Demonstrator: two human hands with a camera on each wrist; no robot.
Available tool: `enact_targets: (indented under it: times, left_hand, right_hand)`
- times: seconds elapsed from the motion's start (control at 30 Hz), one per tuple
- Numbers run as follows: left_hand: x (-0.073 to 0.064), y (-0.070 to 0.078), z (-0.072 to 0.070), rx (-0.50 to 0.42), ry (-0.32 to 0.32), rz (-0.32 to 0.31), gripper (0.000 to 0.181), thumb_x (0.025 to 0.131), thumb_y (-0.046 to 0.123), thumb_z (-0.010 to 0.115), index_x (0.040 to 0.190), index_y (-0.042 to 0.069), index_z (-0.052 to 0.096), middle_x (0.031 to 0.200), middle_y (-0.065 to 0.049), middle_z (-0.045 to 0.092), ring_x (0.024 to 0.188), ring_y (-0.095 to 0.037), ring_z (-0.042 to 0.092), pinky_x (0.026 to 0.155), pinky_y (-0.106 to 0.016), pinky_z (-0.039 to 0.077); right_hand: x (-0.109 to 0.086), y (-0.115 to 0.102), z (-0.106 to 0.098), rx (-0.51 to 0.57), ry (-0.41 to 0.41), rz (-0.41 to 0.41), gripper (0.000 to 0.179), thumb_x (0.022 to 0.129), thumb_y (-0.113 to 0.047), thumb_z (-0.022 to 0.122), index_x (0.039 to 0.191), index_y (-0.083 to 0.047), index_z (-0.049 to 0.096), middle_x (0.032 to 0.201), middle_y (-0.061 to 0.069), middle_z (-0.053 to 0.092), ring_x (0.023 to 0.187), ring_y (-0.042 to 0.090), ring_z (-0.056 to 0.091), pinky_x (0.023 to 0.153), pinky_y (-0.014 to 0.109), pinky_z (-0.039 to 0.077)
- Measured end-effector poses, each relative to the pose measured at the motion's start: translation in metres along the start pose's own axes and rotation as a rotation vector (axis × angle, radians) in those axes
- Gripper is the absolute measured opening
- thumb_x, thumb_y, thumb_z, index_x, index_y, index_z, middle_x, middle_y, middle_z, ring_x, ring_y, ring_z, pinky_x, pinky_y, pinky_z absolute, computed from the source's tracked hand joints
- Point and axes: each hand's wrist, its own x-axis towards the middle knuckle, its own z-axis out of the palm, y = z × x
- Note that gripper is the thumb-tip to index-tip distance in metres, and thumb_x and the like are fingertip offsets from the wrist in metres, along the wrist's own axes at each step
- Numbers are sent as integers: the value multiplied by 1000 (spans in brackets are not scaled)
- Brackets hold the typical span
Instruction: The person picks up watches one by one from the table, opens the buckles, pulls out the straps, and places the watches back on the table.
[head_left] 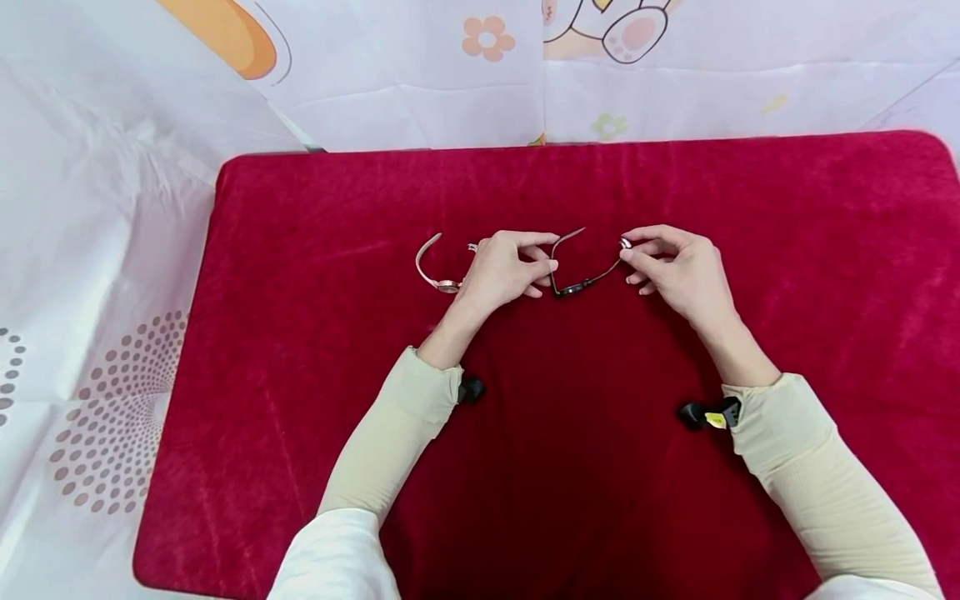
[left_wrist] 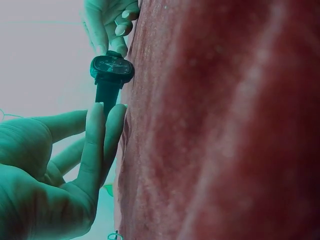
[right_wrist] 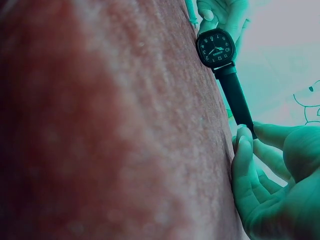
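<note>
A black wristwatch (head_left: 573,289) with a dark strap is stretched between the two hands, its strap unfastened. My left hand (head_left: 504,268) pinches one strap half between thumb and fingers, and that strap's end sticks up past the fingertips. The buckle end of the other half is pinched by my right hand (head_left: 677,265). In the right wrist view the watch's square dial (right_wrist: 216,48) with pale numerals faces the camera. A second wristwatch (head_left: 447,286) with a pink strap lies on the cloth just left of the left hand, which hides part of it.
A red velvet cloth (head_left: 315,333) covers the table. Pale printed curtains (head_left: 405,92) hang behind the far edge and along the left side. A small black camera (head_left: 471,389) sits at the left cuff, and another (head_left: 705,415) at the right cuff.
</note>
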Motion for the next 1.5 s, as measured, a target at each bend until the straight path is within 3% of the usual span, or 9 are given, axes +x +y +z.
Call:
enact_targets:
  times: [0.2, 0.5, 0.93, 1.27, 1.5]
  left_hand:
    - [2, -1, 0, 20, 12, -15, 38, 91, 8, 72, 129, 13, 67, 88, 1, 72, 65, -12, 72, 58, -27, 61]
    - [2, -2, 0, 19, 16, -31, 38, 93, 8, 70, 130, 12, 65, 92, 0, 73, 66, -12, 72, 58, -27, 61]
    - [1, -1, 0, 32, 11, -48, 37, 95, 10, 66, 132, 13, 63, 94, 1, 71, 69, -11, 72, 58, -27, 61]
    - [-2, 1, 0, 190, 42, -36, 39, 96, 26, 67, 134, 21, 60, 95, 10, 70, 63, -9, 68, 61, -24, 56]
    - [-4, 3, -5, 330, 67, -3, 43, 94, 35, 67, 136, 26, 60, 97, 16, 70, 80, -7, 58, 69, -26, 48]
  right_hand:
    - [5, 15, -1, -3, -1, -1, 27, 90, -10, 73, 115, -1, 69, 87, 4, 74, 56, 10, 68, 51, 25, 58]
    - [5, 20, -2, -8, -5, -4, 26, 91, -12, 73, 116, -4, 71, 87, 2, 73, 58, 10, 67, 52, 27, 59]
    - [-2, 4, -2, -20, -12, 5, 26, 92, -7, 70, 116, 2, 69, 85, 7, 71, 60, 10, 67, 52, 26, 59]
    - [2, 17, -1, -33, -10, 5, 29, 92, -19, 73, 119, -8, 70, 89, 1, 72, 65, 9, 68, 54, 26, 59]
    - [2, 14, -1, -71, -7, 12, 35, 92, -20, 72, 124, -8, 66, 92, 2, 70, 66, 9, 67, 56, 25, 59]
